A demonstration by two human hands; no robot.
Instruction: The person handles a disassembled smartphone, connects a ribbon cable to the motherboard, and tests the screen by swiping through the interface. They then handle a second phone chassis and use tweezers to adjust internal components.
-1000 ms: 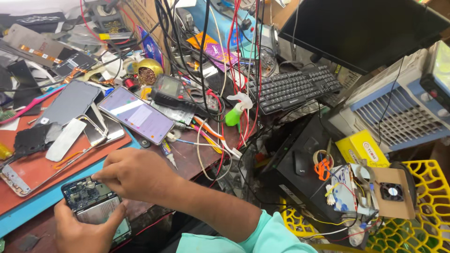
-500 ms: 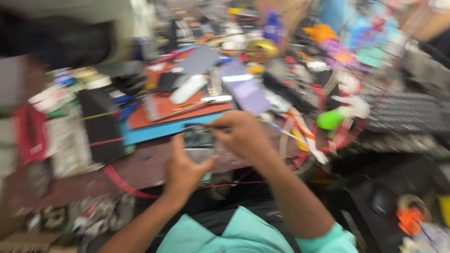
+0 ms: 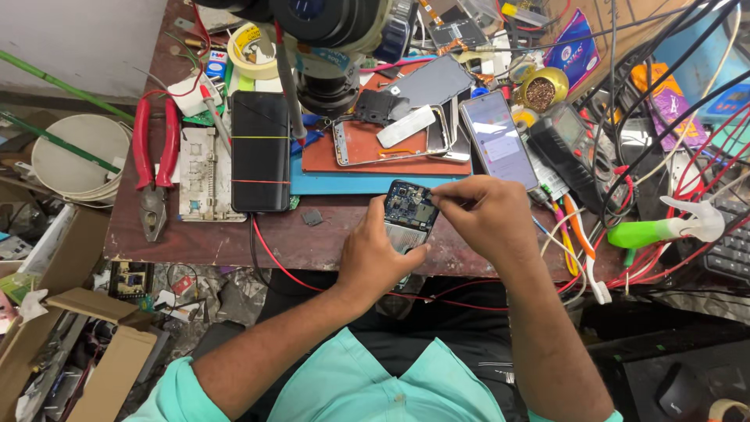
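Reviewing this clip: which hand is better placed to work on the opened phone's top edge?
Right. The right hand pinches at the top corner of the opened phone, while the left hand cradles it from below.

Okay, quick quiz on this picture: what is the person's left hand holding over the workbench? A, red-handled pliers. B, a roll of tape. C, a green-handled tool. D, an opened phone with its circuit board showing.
D: the left hand grips the opened phone from below, its blue circuit board exposed, while the right hand pinches at its top edge; the red-handled pliers lie untouched at the left of the workbench.
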